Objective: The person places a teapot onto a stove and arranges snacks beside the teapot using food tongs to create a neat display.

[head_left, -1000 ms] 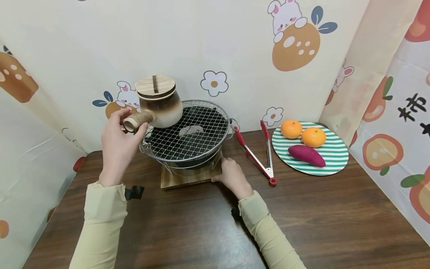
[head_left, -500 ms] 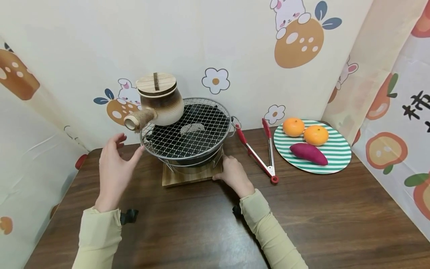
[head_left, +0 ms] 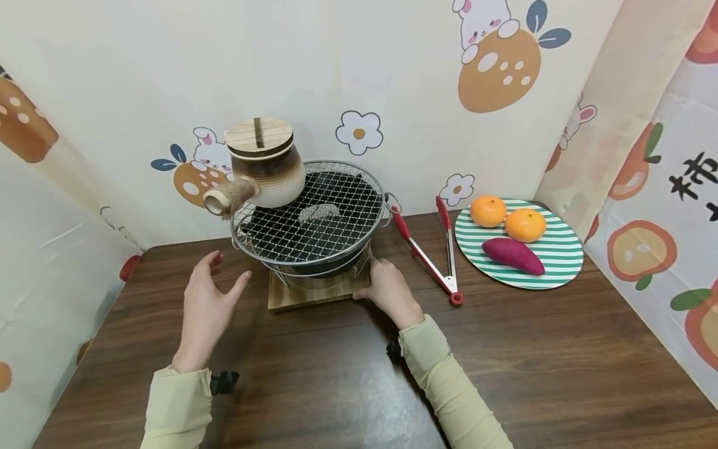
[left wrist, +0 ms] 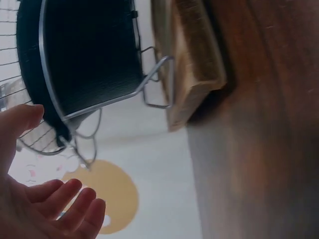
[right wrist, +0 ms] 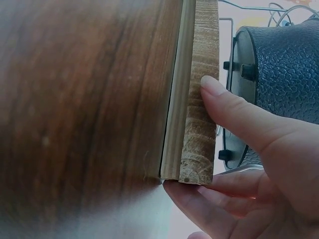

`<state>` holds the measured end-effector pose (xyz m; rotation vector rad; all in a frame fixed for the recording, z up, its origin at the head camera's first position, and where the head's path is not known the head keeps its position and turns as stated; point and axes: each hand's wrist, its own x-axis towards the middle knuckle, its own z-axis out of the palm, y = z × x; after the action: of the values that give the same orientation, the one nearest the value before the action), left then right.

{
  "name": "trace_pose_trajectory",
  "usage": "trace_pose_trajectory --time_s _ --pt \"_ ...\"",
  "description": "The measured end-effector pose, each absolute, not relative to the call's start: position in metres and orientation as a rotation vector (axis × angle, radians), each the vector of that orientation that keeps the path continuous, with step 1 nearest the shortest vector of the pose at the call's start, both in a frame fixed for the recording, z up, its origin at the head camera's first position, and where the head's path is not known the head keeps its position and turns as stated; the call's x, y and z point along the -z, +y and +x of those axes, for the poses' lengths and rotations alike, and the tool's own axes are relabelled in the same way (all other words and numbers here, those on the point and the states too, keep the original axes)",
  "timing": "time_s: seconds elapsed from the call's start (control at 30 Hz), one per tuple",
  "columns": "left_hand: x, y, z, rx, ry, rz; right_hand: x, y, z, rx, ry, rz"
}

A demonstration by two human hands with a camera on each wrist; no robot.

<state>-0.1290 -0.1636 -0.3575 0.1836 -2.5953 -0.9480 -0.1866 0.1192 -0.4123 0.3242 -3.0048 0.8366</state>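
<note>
In the head view, my left hand [head_left: 209, 305] hovers over the table left of the wooden board [head_left: 305, 298], fingers spread and holding nothing. At the board's right corner, my right hand [head_left: 389, 292] grips the edge; the right wrist view shows the thumb [right wrist: 214, 87] on its front face and the fingers at its side. A round black grill [head_left: 320, 269] on a wire stand rests on the board, topped by a wire mesh [head_left: 336, 234]. On the mesh's back left stands a brown-and-cream teapot [head_left: 275, 178] with a wooden lid and a rope-wrapped side handle [head_left: 231, 194] pointing left.
Red-tipped tongs [head_left: 434, 265] lie spread on the table right of the grill. Beyond them a green-striped plate [head_left: 552, 274] bears two oranges [head_left: 525, 225] and a purple sweet potato [head_left: 513, 255]. A patterned wall covering [head_left: 404, 75] rises close behind the grill.
My left hand has let go of the teapot handle and moved down toward the table, fingers opened. The teapot stays on the mesh. My right hand keeps its place at the board.
</note>
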Motion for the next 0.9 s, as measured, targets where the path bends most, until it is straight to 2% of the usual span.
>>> trace_pose_trajectory --time_s 0.43,0.9 --pt "0.389 -0.162 -0.138 0.918 -2.811 0.043 0.415 0.117 -0.188 -0.825 -2.993 0.347" --pt "0.396 -0.151 -0.146 0.882 -2.934 0.038 0.413 0.118 -0.188 -0.838 -2.986 0.346"
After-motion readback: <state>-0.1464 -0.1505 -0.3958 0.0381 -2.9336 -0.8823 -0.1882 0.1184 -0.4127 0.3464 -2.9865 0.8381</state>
